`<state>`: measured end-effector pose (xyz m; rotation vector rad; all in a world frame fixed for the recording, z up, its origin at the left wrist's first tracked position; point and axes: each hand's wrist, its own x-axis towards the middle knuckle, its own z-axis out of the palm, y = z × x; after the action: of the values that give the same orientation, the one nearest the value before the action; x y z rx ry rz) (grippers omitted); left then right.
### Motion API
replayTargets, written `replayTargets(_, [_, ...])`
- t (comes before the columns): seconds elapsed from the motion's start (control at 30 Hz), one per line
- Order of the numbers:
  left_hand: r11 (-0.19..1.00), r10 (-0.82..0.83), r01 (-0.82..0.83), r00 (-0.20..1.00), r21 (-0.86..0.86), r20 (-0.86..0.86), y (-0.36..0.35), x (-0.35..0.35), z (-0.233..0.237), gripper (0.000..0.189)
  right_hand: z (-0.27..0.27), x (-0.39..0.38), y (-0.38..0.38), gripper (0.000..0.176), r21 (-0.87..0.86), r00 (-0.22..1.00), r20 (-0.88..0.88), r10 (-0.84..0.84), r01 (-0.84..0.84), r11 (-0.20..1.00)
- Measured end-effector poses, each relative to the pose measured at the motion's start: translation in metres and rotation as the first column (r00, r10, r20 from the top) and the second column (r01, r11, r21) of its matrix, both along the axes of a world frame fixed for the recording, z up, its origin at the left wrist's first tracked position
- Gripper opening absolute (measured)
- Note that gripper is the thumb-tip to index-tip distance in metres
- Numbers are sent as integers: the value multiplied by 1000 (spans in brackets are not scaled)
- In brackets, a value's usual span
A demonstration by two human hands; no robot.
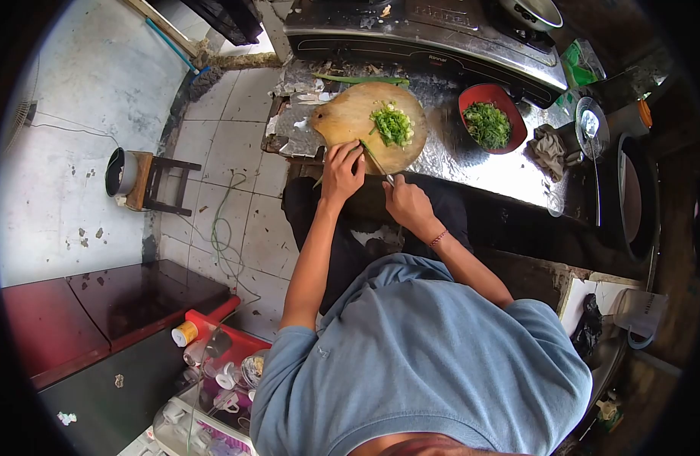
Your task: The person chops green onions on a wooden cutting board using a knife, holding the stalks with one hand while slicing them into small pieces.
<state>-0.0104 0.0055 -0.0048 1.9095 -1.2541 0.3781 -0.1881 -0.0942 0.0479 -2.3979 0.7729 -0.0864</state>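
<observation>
A round wooden cutting board (338, 114) lies near the front edge of the counter. My left hand (342, 173) is closed at the board's near edge, its fingers bent over a green onion (364, 144) whose tip shows beside them. Most of that stalk is hidden under the hand. My right hand (410, 204) grips the handle of a knife (376, 161), and its blade slants across the board close to the left fingertips. Beyond the blade sits a pile of chopped green onion (393, 125). One long green onion stalk (361, 79) rests behind the board.
A red bowl (523, 131) of chopped greens stands right of the board. Behind them is a gas stove (433, 57). A crumpled cloth (548, 150) and a glass lid (602, 128) are farther right. A small wooden stool (141, 181) stands at left.
</observation>
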Motion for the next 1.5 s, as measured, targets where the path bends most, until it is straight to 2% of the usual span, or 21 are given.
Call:
replayTargets(0.2, [1000,-3,3,1000,-21,-7,-1,2,-2,19,-7,5,1,38,-17,1000,10,9,-9,1000])
replayTargets(0.27, [1000,-8,8,1000,-21,-8,-1,3,-1,18,-12,15,1,38,-102,999,43,18,-13,995])
replayTargets(0.4, [1000,-8,8,1000,-7,-5,0,1,-1,18,-13,26,1,36,-157,996,85,32,-19,987])
replayTargets(0.6, [999,-11,11,1000,-30,20,0,1,0,20,-6,6,-3,37,-98,1000,22,3,-1,995])
replayTargets(0.7, [1000,-11,11,1000,-7,5,1,-1,2,21,-11,16,-10,37,-129,999,40,4,1,992])
replayTargets(0.83, [1000,-18,18,1000,14,23,3,0,6,22,-18,17,-31,39,-125,994,57,-89,95,988])
replayTargets(1.07, [1000,-12,12,1000,18,3,4,-1,3,20,-1,7,-23,43,-39,995,103,-3,7,999])
replayTargets(1.17, [1000,-2,2,1000,25,-3,4,-2,3,19,0,5,-11,42,-19,998,64,18,-17,1000])
replayTargets(1.5, [1000,-15,15,1000,-13,0,3,1,0,18,-2,2,-3,39,-46,1000,6,26,-26,999])
